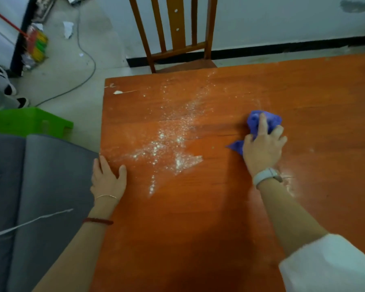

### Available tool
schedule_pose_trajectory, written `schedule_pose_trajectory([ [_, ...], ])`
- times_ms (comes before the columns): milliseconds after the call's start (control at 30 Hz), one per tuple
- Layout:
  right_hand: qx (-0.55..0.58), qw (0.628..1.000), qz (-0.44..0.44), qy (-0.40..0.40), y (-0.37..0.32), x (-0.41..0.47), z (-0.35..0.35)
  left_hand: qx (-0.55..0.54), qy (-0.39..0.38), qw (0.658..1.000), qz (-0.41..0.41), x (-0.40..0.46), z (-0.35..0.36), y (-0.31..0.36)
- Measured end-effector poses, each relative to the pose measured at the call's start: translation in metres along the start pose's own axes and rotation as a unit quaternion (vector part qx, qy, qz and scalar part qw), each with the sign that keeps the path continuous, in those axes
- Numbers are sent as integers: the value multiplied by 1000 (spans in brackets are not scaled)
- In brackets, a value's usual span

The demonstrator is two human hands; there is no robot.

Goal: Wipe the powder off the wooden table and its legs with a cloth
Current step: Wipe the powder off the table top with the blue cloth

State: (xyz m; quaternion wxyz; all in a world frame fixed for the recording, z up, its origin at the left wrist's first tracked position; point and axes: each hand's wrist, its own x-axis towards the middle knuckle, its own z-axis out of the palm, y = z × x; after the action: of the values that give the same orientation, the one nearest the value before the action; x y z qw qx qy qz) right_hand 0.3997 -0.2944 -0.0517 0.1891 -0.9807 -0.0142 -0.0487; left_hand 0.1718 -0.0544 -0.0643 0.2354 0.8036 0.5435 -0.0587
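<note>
Sleeve [333,264] nearest; chair [177,39], seemingly broom [35,44] beyond table [198,228].

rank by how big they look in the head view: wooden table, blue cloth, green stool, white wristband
1. wooden table
2. green stool, partly cut off
3. blue cloth, partly under the right hand
4. white wristband

I count one table [230,207], one chair [177,39], one cloth [255,121], one stool [25,121] and one broom [35,42]. Two hands: my left [108,178] and right [262,148]. One powder patch [167,142]. Two shoes [11,89].
</note>
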Motion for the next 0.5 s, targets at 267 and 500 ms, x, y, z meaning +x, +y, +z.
schedule_pose_trajectory([
  [267,169,902,-308,-251,-96,-133,18,-83,-6,992,95,13,-11,-30],
  [500,14,993,-87,-82,-84,-109,25,-86,-51,980,174,25,-21,-55],
])
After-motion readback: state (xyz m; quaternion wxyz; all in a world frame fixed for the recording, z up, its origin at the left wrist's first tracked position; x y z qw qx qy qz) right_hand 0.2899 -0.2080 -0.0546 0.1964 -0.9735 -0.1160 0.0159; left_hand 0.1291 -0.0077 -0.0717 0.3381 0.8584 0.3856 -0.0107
